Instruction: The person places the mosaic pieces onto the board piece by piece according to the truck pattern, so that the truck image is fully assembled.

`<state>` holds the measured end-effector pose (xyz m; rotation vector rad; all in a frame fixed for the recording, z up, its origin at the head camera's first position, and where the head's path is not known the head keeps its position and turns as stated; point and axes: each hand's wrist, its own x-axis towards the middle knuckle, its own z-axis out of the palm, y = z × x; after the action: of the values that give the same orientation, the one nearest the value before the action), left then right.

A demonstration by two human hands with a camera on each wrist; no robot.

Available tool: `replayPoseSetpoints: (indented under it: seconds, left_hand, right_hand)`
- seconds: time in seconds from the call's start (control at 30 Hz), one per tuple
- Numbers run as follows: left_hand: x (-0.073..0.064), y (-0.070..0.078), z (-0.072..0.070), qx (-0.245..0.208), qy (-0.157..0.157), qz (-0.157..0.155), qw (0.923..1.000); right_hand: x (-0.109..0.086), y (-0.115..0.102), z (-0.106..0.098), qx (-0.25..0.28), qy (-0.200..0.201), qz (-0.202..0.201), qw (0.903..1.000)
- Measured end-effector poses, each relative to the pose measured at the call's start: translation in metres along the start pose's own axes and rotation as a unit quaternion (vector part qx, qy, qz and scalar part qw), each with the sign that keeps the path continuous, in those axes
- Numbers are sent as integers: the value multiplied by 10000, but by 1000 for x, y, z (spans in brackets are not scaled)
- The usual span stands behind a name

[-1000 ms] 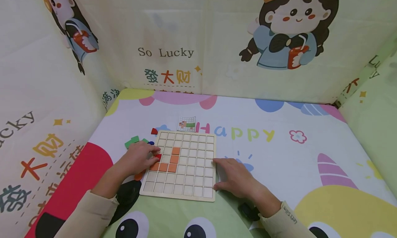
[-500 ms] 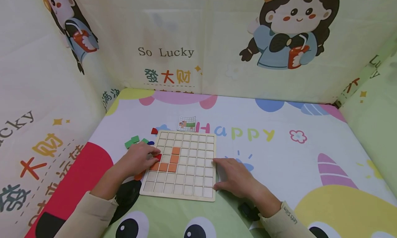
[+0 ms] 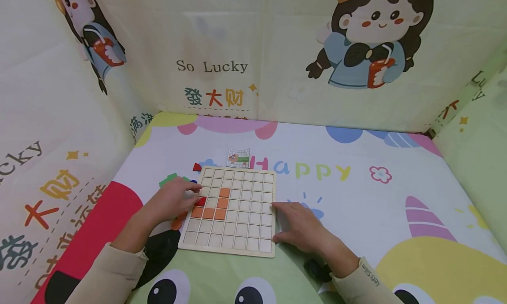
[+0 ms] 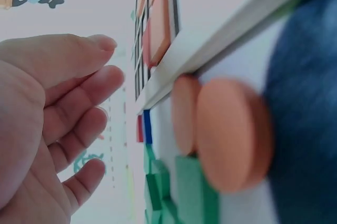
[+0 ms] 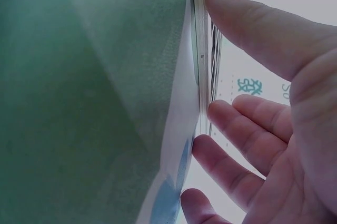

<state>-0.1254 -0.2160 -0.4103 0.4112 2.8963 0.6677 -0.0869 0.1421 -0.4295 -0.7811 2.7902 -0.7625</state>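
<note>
A wooden grid board (image 3: 253, 232) lies on the table. Several orange square tiles (image 3: 208, 213) sit in its cells, and a red tile (image 3: 201, 201) occupies a cell at the left edge. My left hand (image 3: 171, 199) hovers just left of that red tile, fingers loosely bent; in the left wrist view nothing is between thumb and fingers. My right hand (image 3: 299, 225) touches the board's right edge with its thumb (image 5: 247, 21) and fingertips. Below the left hand, round orange pieces (image 4: 234, 134) lie beside the board, partly hidden in the head view.
Green blocks (image 3: 168, 179), a blue piece (image 3: 193, 181) and a red piece (image 3: 196, 167) lie left of the board. A small picture card (image 3: 238, 158) with a gridded pattern stands behind it. A printed cloth (image 3: 336, 198) covers the table; patterned fabric walls (image 3: 285, 66) enclose it.
My left hand has drawn back slightly to the left, off the red tile, which now shows more fully in its cell. The right hand and the board have stayed put.
</note>
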Motion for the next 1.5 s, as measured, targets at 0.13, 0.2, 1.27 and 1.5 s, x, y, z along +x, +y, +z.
replayPoseSetpoints:
  seconds: [0.13,0.2,1.27,1.5]
  left_hand:
    - [4,-3,-8,-66,108,-73,9999]
    - [7,-5,-11,-39,173,-45,9998]
    - [75,-39,-15,431,-246,-707,9963]
    - [78,-43,-14,457,-172,-787,9957]
  right_hand:
    - [0,0,-1,-28,31,-34,10000]
    - [0,0,-1,-37,36,-37,10000]
    - [1,1,0,54,-55,43,10000]
    - [0,0,0,45,-20,13,10000]
